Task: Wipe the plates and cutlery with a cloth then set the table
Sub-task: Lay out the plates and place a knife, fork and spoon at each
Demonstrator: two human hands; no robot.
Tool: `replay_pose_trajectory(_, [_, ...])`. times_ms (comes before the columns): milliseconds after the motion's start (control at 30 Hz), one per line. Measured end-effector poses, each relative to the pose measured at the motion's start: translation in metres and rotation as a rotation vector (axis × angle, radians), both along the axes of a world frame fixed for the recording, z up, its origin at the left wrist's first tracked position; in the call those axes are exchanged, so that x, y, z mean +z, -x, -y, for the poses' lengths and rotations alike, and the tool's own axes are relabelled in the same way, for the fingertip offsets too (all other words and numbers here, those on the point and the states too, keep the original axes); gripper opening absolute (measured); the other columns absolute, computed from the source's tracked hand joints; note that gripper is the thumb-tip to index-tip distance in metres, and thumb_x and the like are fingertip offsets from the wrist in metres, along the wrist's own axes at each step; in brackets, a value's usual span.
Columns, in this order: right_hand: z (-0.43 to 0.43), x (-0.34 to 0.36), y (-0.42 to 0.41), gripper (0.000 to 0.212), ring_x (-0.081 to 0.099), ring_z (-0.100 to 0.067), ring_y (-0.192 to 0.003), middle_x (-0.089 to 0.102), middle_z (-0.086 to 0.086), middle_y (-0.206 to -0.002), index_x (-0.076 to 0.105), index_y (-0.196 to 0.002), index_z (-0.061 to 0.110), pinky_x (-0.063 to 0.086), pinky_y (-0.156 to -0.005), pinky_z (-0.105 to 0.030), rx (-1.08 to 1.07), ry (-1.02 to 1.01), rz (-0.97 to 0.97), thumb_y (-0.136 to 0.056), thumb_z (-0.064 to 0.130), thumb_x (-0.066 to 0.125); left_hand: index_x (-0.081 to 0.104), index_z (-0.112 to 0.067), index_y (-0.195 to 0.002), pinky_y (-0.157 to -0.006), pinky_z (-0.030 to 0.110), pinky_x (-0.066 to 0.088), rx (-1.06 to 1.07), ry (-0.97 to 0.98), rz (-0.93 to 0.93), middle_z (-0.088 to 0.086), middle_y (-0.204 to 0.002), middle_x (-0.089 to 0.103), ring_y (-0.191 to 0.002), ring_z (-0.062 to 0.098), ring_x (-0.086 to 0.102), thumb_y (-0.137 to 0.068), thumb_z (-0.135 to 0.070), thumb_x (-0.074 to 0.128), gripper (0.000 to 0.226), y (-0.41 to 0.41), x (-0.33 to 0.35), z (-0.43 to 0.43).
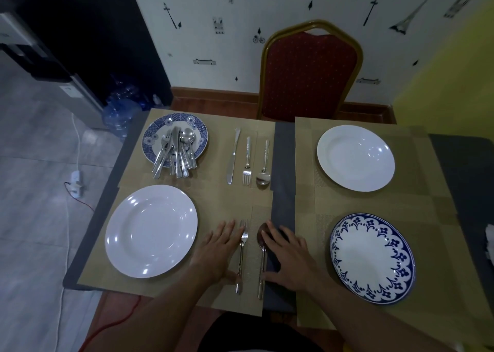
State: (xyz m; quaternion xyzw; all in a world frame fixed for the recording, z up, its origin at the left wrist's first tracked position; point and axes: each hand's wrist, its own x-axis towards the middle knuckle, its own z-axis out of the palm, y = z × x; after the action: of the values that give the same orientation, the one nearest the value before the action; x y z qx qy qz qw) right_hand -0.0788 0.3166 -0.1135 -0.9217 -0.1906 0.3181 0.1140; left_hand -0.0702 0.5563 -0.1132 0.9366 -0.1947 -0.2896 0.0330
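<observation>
Steel fork [242,255] & steel spoon [262,258] side by side, near-left setting

Both lie on woven tan placemat [165,287], just R of round white plate [151,230]. L hand [220,250] flat beside fork, fingers straight, thumb at its handle. R hand [287,258] flat, fingertips on spoon bowl. Neither grip curls round anything. Behind: far cutlery row [247,162], then blue-patterned plate [160,129] w/ heaped cutlery [175,151]. Dark grey tabletop [284,151] shows btwn mats.
</observation>
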Motion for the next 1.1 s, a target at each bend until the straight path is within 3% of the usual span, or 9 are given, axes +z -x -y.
replay_pose_trajectory(667, [-0.001,0.008,0.002,0.110,-0.006,-0.021,-0.161,-0.029,0.017,-0.167,0.001,-0.167,0.030,0.008,-0.127,-0.051,-0.059,-0.058,0.014,-0.088,0.074,0.062,-0.012,-0.028,-0.159,-0.124,0.044,0.007,0.026,0.130,-0.028,0.002,-0.168,-0.016,-0.155,0.025,-0.014,-0.079,-0.059,0.074,0.122,-0.003,0.004,-0.007])
replay_pose_trajectory(967, [0.006,0.005,-0.002,0.072,0.017,-0.011,-0.157,0.014,0.013,-0.173,0.036,-0.159,0.033,0.015,-0.129,-0.045,-0.193,-0.237,0.128,-0.098,0.067,0.052,0.005,-0.024,-0.161,-0.123,0.040,0.020,0.120,0.254,0.009,0.001,-0.170,-0.004,-0.156,0.023,-0.002,-0.088,-0.056,0.067,0.101,-0.013,0.009,-0.015])
replay_pose_trajectory(1100, [0.005,0.003,-0.019,0.062,0.024,-0.015,-0.156,0.026,0.007,-0.171,0.045,-0.155,0.029,0.014,-0.127,-0.041,-0.318,-0.247,0.160,-0.102,0.061,0.051,0.015,-0.023,-0.161,-0.121,0.036,0.027,0.183,0.295,0.095,0.001,-0.169,0.011,-0.155,0.021,0.015,-0.095,-0.057,0.056,0.085,-0.026,0.014,-0.021])
